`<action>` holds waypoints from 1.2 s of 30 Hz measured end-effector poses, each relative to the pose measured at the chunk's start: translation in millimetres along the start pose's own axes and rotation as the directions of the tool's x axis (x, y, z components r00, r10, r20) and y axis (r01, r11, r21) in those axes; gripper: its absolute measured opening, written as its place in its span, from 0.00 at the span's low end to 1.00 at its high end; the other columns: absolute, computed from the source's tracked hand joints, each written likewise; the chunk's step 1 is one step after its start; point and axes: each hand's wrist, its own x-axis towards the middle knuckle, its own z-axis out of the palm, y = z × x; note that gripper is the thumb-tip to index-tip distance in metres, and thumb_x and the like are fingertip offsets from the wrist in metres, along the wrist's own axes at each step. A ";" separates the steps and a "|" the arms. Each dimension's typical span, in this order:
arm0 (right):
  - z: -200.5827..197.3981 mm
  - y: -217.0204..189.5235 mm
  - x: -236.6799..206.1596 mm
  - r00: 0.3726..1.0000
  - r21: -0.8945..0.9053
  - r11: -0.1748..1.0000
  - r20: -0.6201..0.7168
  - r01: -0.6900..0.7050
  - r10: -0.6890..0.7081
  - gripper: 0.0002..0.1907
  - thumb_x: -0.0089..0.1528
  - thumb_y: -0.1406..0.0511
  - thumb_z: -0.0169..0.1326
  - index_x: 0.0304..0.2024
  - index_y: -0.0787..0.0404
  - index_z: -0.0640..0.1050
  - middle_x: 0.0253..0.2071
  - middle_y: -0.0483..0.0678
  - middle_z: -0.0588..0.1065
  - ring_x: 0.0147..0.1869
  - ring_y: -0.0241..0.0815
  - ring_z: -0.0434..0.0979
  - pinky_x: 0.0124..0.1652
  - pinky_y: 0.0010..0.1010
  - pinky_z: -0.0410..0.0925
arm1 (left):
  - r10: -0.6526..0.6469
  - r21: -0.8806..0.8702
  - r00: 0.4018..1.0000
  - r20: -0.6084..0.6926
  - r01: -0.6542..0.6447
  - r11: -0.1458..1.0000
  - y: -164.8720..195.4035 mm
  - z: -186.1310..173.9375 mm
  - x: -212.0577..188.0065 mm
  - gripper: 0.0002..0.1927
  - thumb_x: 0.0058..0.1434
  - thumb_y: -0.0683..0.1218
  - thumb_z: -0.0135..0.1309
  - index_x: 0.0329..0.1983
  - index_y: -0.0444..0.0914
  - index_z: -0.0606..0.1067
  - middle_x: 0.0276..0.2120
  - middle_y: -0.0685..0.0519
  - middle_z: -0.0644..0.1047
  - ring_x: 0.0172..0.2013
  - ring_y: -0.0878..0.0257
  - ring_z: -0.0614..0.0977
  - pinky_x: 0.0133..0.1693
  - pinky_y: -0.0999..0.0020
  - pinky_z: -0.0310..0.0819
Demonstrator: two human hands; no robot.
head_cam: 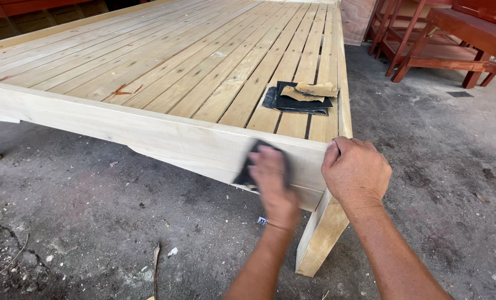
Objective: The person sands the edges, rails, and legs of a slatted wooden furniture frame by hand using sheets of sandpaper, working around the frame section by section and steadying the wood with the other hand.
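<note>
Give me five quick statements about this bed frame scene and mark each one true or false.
1. The left hand presses a dark sanding sheet against the side rail of the pale wooden bed frame. True.
2. The right hand holds a hammer. False: it grips the frame's corner, with no tool in it.
3. A pile of spare sandpaper pieces lies on the slats near that corner. True.
4. The bed frame is painted red. False: it is bare, light wood; the red-brown furniture stands behind it on the right.
5. The frame stands on a tiled floor. False: the ground is rough, grey and littered with bits of debris.
</note>
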 end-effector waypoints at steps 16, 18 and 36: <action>0.4 4.0 -1.3 0.993 0.063 0.996 -0.104 0.067 -0.061 0.09 0.63 0.59 0.55 0.36 0.54 0.84 0.34 0.49 0.80 0.39 0.50 0.81 0.38 0.44 0.73 | 0.105 0.099 0.923 0.369 -0.151 0.983 2.3 2.2 -28.4 0.39 0.61 0.34 0.45 0.77 0.42 0.56 0.78 0.49 0.49 0.77 0.50 0.43 0.73 0.39 0.27; -0.1 4.9 -1.8 0.988 0.091 0.992 -0.135 0.090 -0.077 0.09 0.63 0.59 0.55 0.37 0.53 0.85 0.34 0.49 0.80 0.40 0.51 0.81 0.38 0.44 0.73 | 0.085 0.138 0.815 0.574 -0.199 0.970 -14.4 -4.1 -38.1 0.41 0.56 0.33 0.46 0.76 0.44 0.58 0.77 0.54 0.52 0.77 0.53 0.45 0.73 0.40 0.29; -2.2 0.5 0.5 1.000 0.005 1.000 0.017 0.018 -0.018 0.10 0.64 0.59 0.55 0.36 0.54 0.84 0.30 0.46 0.80 0.35 0.44 0.80 0.35 0.41 0.73 | -0.065 0.004 0.960 -0.272 0.069 0.998 -54.4 -35.8 16.8 0.09 0.61 0.33 0.57 0.39 0.38 0.72 0.39 0.51 0.76 0.42 0.56 0.78 0.47 0.61 0.76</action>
